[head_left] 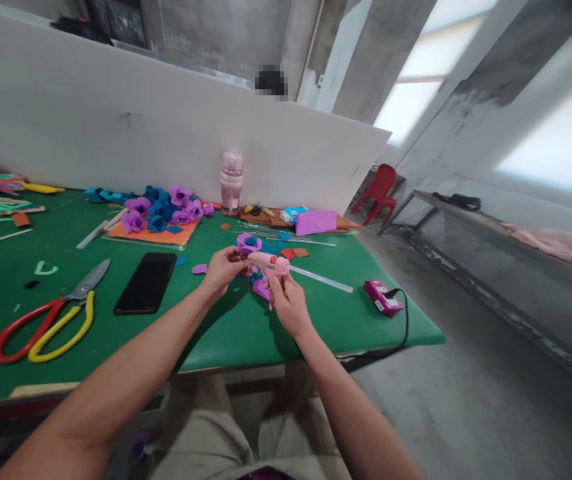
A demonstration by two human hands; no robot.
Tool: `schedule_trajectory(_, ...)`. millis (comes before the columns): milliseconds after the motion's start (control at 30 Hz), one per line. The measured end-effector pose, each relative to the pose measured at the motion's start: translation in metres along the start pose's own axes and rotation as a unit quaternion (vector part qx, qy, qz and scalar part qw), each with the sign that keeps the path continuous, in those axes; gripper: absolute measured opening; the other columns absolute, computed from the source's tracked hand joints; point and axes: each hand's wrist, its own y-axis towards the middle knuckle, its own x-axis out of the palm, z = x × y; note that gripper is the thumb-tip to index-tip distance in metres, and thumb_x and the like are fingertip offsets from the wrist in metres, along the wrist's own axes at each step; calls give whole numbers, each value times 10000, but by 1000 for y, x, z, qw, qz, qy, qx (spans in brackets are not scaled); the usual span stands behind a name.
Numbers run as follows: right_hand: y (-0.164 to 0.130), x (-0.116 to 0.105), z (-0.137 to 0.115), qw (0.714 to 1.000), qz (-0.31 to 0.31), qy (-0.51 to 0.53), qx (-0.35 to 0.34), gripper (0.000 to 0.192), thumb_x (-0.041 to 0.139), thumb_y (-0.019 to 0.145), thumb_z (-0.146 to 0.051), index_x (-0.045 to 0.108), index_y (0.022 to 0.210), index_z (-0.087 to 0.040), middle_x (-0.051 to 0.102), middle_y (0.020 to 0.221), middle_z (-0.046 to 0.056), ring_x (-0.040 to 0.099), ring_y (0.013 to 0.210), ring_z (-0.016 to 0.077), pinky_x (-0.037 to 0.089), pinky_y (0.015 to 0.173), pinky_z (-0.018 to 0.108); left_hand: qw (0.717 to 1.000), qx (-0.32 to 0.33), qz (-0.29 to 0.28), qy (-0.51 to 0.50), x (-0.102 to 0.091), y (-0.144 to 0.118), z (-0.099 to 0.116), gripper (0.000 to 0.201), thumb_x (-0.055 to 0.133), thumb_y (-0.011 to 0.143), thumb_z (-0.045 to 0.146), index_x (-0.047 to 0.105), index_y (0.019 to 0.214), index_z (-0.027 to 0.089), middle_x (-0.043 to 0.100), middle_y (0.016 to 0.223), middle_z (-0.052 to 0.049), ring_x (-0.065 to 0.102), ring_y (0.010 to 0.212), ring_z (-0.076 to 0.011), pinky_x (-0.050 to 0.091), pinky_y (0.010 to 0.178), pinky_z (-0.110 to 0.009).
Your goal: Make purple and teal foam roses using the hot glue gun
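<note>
In my right hand (287,300) is a pink glue gun (269,262), its nozzle turned left and a long clear glue stick (322,278) jutting from its back. My left hand (225,270) pinches a purple flower with a blue centre (249,244), close to the gun's tip. Whether the nozzle touches the flower I cannot tell. Below the gun lie purple petal pieces (262,289), partly covered by my right hand. Several finished purple and blue flowers (159,208) rest on an orange sheet (176,235) farther back on the left.
Large red-and-yellow-handled scissors (61,317) and a black phone (146,283) lie left on the green table (216,343). A pink bottle (231,183) stands before the white board (176,127). At right, a magenta box (383,298) has a black cable (407,320) running over the edge.
</note>
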Motion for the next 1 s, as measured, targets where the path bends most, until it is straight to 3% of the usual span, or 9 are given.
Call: schedule_trajectory(1000, -2, -5, -6, 1000, 6, 5, 4, 302, 415, 866, -467, 575, 783, -226, 529, 496, -5, 564, 524, 173, 432, 519, 263, 1000, -6, -1, 12, -1, 1, -2, 309, 782, 476, 242, 607, 706, 132, 602, 563, 11, 587, 499, -139, 492, 526, -282)
